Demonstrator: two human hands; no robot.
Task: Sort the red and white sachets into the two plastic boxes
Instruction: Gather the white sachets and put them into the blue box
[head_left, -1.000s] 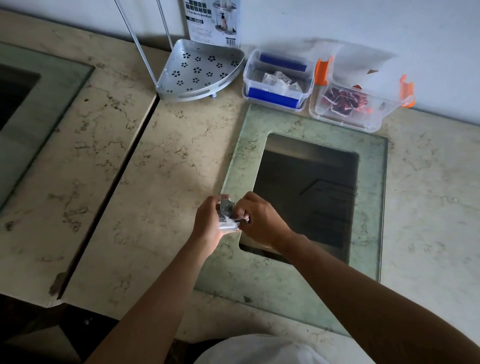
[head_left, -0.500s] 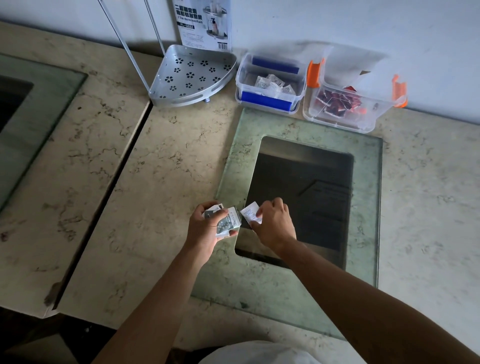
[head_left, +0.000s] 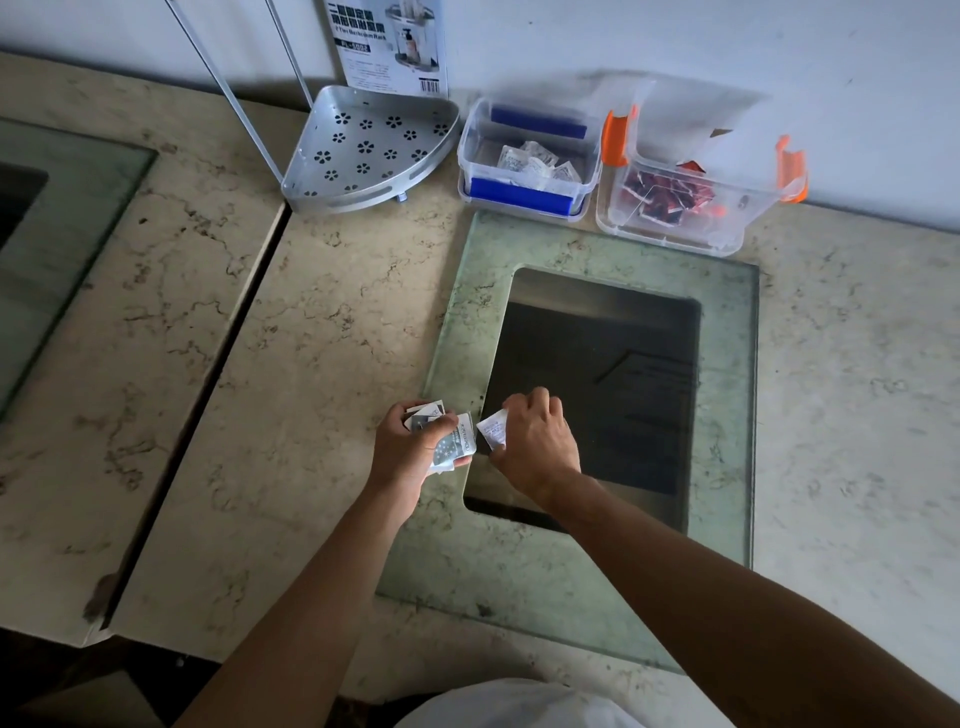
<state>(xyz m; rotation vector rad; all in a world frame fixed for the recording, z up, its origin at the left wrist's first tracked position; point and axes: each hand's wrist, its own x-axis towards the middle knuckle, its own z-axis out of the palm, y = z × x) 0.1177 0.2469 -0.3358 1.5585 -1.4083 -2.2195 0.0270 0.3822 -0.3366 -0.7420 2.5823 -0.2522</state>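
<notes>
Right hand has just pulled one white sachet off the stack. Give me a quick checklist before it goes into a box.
1. Single sachet pinched in right hand: ok, one white sachet shows at its fingertips.
2. Sachet clear of the stack held in left hand: ok, a gap shows between them.
3. Target box: ok, the blue-clip box already holds white sachets and stands open.
4. Wrong box ruled out: ok, the orange-clip box holds red sachets.
5. Path to the boxes: ok, only bare counter and the glass panel lie between.
6. A second sachet hidden under the right hand: cannot tell.
</notes>
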